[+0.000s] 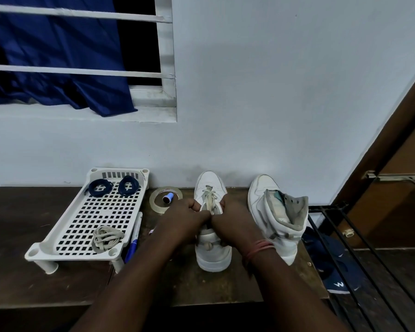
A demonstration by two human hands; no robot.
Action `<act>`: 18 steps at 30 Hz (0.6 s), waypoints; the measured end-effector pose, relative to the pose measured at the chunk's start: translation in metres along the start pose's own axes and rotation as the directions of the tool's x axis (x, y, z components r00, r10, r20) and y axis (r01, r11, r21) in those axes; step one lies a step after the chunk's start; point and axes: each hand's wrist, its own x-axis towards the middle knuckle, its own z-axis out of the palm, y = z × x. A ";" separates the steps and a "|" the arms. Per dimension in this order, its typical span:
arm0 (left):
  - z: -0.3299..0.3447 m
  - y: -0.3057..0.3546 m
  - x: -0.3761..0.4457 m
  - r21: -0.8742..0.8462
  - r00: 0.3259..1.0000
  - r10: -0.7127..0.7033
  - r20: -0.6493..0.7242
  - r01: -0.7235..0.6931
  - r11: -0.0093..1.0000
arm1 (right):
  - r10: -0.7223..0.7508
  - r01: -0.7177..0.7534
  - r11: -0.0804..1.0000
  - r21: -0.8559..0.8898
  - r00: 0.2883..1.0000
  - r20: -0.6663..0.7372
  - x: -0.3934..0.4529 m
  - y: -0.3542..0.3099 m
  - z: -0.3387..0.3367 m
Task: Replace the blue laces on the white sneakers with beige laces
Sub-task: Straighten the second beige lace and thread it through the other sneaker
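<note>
Your left hand [189, 218] and right hand [234, 220] meet over the middle of the white sneaker [212, 248] standing toe-to-wall on the dark wooden table [22, 271], both with fingers curled, pinching the flat beige lace [210, 198] that crosses its lower eyelets. The second sneaker [277, 216], smooth white leather with a grey padded collar, sits unlaced just beside it to the right. On the perforated white plastic tray [82, 219] lie two coiled blue laces [113, 186] at the far end and a bundled beige lace [106, 237] at the near one.
</note>
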 end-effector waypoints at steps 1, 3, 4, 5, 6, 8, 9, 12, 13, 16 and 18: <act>0.004 0.000 0.001 -0.018 1.000 0.001 -0.003 -0.001 1.000 | -0.015 0.015 0.999 -0.034 1.000 -0.007 0.000 0.000 -0.006; 0.011 0.000 0.002 -0.064 1.000 -0.027 0.002 0.027 0.998 | -0.047 0.043 0.995 -0.092 0.998 -0.043 0.002 0.001 -0.023; 0.014 0.000 0.002 -0.069 0.999 -0.050 0.012 0.051 0.996 | -0.046 0.038 0.996 -0.080 0.993 -0.107 0.003 0.003 -0.035; 0.016 0.001 0.002 -0.051 0.997 -0.071 0.025 0.072 0.996 | -0.041 0.031 0.998 -0.047 0.976 -0.213 0.003 0.005 -0.049; 0.017 0.002 0.003 -0.015 0.995 -0.091 0.033 0.091 0.996 | -0.023 0.025 1.000 0.001 0.937 -0.350 0.003 0.008 -0.062; 0.017 0.001 0.005 0.032 0.991 -0.132 0.037 0.130 0.991 | 0.035 -0.004 0.999 0.054 0.807 -0.589 0.000 0.018 -0.084; 0.017 -0.001 0.006 0.025 0.988 -0.150 0.044 0.149 0.989 | 0.090 -0.069 0.996 0.057 0.773 -0.627 -0.002 0.026 -0.090; 0.020 0.001 0.005 -0.031 0.979 -0.187 0.082 0.190 0.981 | 0.392 -0.438 0.898 0.049 0.743 -0.542 -0.001 0.056 -0.098; 0.022 0.003 0.005 -0.042 0.976 -0.196 0.097 0.200 0.979 | 0.463 -0.481 0.872 0.090 0.752 -0.470 -0.002 0.061 -0.098; 0.027 0.009 0.002 0.010 0.975 -0.200 0.102 0.200 0.980 | 0.446 -0.389 0.891 0.234 0.844 -0.297 -0.012 0.068 -0.096; 0.032 0.009 0.000 0.017 0.981 -0.177 0.077 0.177 0.984 | 0.343 -0.342 0.939 0.044 0.916 -0.210 -0.017 0.068 -0.098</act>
